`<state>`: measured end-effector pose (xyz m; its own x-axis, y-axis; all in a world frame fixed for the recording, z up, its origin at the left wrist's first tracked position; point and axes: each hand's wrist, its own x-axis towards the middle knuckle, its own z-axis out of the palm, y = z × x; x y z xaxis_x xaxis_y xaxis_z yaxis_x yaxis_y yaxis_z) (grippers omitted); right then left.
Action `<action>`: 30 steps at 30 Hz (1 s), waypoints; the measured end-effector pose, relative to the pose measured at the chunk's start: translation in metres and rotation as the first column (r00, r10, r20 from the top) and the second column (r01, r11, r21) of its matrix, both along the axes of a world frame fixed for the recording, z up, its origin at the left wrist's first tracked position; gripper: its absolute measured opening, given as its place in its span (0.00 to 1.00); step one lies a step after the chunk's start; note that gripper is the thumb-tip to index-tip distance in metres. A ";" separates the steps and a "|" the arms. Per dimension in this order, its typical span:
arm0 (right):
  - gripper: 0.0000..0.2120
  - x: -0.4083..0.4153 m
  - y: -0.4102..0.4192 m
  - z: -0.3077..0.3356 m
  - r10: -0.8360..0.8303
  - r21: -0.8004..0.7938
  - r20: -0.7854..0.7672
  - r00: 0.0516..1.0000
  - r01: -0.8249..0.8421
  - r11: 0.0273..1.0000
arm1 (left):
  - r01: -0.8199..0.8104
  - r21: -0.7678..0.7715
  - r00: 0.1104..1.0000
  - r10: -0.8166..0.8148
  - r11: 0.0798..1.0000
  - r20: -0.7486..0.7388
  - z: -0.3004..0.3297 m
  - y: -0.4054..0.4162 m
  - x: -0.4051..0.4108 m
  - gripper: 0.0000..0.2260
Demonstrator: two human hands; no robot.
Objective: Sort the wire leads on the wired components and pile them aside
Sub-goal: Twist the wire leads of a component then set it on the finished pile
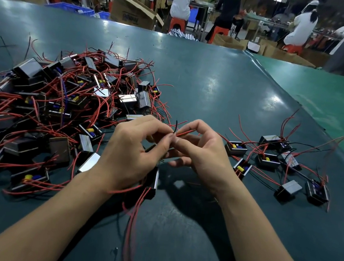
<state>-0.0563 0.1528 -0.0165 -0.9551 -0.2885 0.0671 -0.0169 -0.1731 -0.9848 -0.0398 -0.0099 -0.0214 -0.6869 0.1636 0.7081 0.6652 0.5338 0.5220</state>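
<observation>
- Writing: cardboard box (132, 12) at the far edge of the table is showing a printed word, upside down from here, too blurred to read. A person's white shirt in the backgrnd is carrying a big letter, unclear.
- Left hand (131, 149) and right hand (198, 153) are meeting above the dark green table (217, 81), centre-front.
- Both hands are pinching the wire leads (182, 133) between thumb and forefinger; fingers curled in tight, fingertips nearly touching each other.
- Red lead is running roughly left-right between the two pinches, tilting up toward the right; a short black lead is poking straight up just beside it.
- The component (152, 181) being worked is hanging below the left hand, dark box w/ a pale metal edge, long side roughly vertical; its red wires are trailing down toward the camera.
- Big pile (61, 102) of the same parts is lying to the left, red leads tangled every which way.
- Smaller group (276, 163) is sitting to the right, spread out, leads mostly pointing up and away.
</observation>
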 end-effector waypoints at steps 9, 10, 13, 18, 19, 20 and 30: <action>0.04 -0.001 -0.003 -0.002 -0.061 0.039 0.011 0.998 0.061 0.997 | -0.087 -0.058 0.988 0.094 0.995 0.125 -0.001 -0.006 -0.004 0.07; 0.04 -0.001 -0.003 -0.002 -0.071 0.052 0.008 0.997 0.071 0.996 | -0.104 -0.092 0.984 0.115 0.990 0.134 -0.002 -0.007 -0.004 0.08; 0.04 -0.001 -0.003 -0.003 -0.117 0.050 -0.002 0.993 0.117 0.992 | -0.196 -0.176 0.967 0.220 0.965 0.129 -0.006 -0.006 -0.006 0.08; 0.03 -0.001 -0.004 -0.003 -0.156 0.039 -0.062 0.986 0.159 0.987 | -0.085 -0.058 0.985 0.093 0.995 0.143 -0.004 -0.003 -0.005 0.04; 0.03 -0.001 -0.004 -0.004 -0.160 0.056 -0.087 0.983 0.166 0.985 | -0.059 -0.053 0.985 0.067 0.997 0.160 -0.004 -0.002 -0.004 0.05; 0.04 -0.001 -0.004 -0.004 -0.166 0.075 -0.109 0.980 0.175 0.982 | -0.046 -0.045 0.983 0.053 0.998 0.177 -0.005 -0.002 -0.004 0.04; 0.08 0.001 -0.003 -0.002 -0.115 0.210 -0.184 0.976 0.154 0.966 | -0.032 0.071 0.968 0.013 0.997 0.251 -0.003 -0.001 -0.003 0.03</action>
<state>-0.0550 0.1501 -0.0186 -0.9664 -0.1839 0.1796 -0.1941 0.0643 -0.9789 -0.0429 -0.0108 -0.0249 -0.8468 0.0999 0.5224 0.4965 0.5007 0.7091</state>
